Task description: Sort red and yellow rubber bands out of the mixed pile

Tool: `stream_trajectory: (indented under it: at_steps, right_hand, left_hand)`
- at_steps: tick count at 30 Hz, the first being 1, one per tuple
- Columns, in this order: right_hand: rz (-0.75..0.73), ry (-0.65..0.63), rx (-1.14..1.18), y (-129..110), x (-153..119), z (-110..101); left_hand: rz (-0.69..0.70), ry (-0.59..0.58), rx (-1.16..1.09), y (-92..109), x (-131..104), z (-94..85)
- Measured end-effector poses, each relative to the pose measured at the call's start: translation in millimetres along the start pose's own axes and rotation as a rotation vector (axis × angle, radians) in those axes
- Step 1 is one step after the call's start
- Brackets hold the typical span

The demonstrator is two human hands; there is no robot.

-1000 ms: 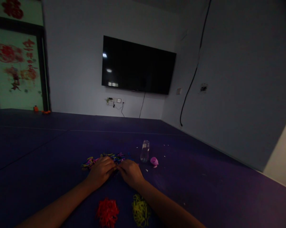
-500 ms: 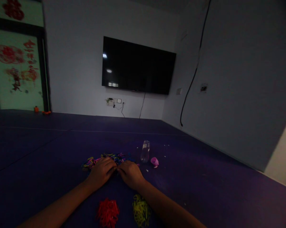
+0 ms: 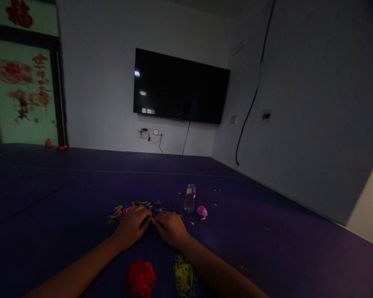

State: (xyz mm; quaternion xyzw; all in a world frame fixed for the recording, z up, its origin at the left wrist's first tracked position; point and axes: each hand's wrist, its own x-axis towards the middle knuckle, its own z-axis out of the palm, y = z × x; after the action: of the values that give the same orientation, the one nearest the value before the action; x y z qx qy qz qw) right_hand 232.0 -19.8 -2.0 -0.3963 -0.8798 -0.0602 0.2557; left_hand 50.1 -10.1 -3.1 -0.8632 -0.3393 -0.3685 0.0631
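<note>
My left hand [image 3: 133,225] and my right hand [image 3: 171,228] meet fingertip to fingertip at the near edge of a mixed pile of coloured rubber bands [image 3: 118,213]. Both are closed in a pinch. A trace of yellow, seemingly a rubber band [image 3: 151,219], shows between the fingertips; most of it is hidden. Nearer to me lie a heap of red rubber bands [image 3: 141,278] and, beside my right forearm, a heap of yellow-green ones [image 3: 184,276].
Beyond my right hand a clear plastic bottle [image 3: 190,199] stands next to a pink cap-like piece [image 3: 202,212]. White scraps [image 3: 192,223] dot the purple surface [image 3: 261,248]. A television [image 3: 180,87] hangs on the far wall; a black cable [image 3: 251,99] runs down the right wall.
The hands stay almost in place, with the fingertips shifting slightly and the yellow bit between them showing a little more. The whole view has shifted very slightly.
</note>
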Motion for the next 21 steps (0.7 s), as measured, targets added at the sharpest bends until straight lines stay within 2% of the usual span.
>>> stream_trajectory:
  at_steps: [10,16,21]
  right_hand:
    - [-0.142,-0.010,-0.035,3,0,8]
    - [0.006,0.030,0.042,4,0,4]
    - [0.079,0.050,0.063,4,0,2]
  left_hand:
    - [-0.031,-0.002,0.019,2,0,-2.4]
    - [-0.144,0.112,0.030,-4,1,-1.9]
    - [-0.302,0.215,-0.100,-15,4,-3.3]
